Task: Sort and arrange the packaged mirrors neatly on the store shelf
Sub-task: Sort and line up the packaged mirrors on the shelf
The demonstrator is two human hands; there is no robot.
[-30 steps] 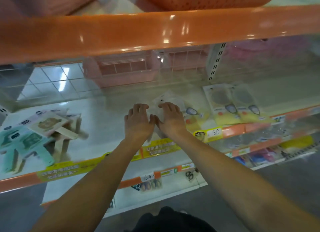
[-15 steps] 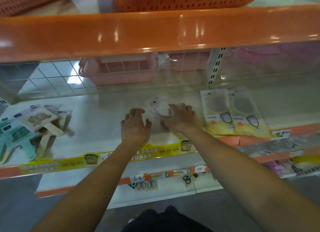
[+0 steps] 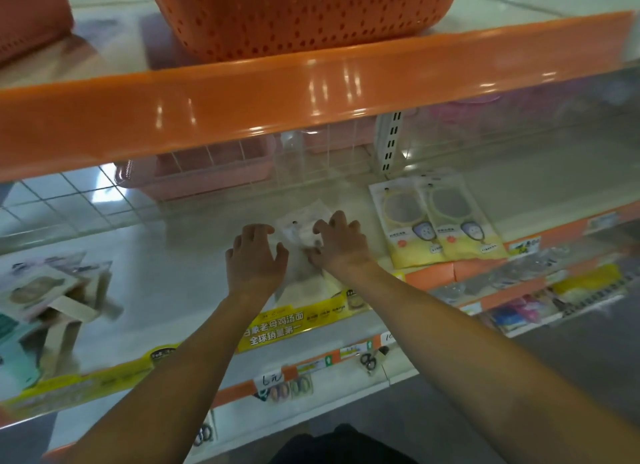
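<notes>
Head view, looking down into a store shelf (image 3: 166,266) with an orange front rail. Both bare arms reach in to one clear-wrapped mirror packet (image 3: 299,229) lying flat in the middle of the shelf. The left hand (image 3: 256,255) rests on the packet's left edge, fingers loosely spread and only slightly bent, pressing rather than gripping. The right hand (image 3: 341,243) sits on the packet's right side with its fingers (image 3: 334,221) curled over the top, seeming to pinch and steer it.

Compared with a second ago, the packet lies further back on the shelf and away from the front rail, and the hands have gone with it. That suggests it is being slid into line beside the two yellow mirror packets (image 3: 440,217), which lie flat and side by side just to the right, not touching it.

A loose, uneven pile of mirror packets (image 3: 38,290) at the far left looks unsorted. It is blurred and cut off by the picture's edge. The middle packet's contents are washed out and mostly covered by the hands. An orange basket (image 3: 298,16) sits on the shelf above.
</notes>
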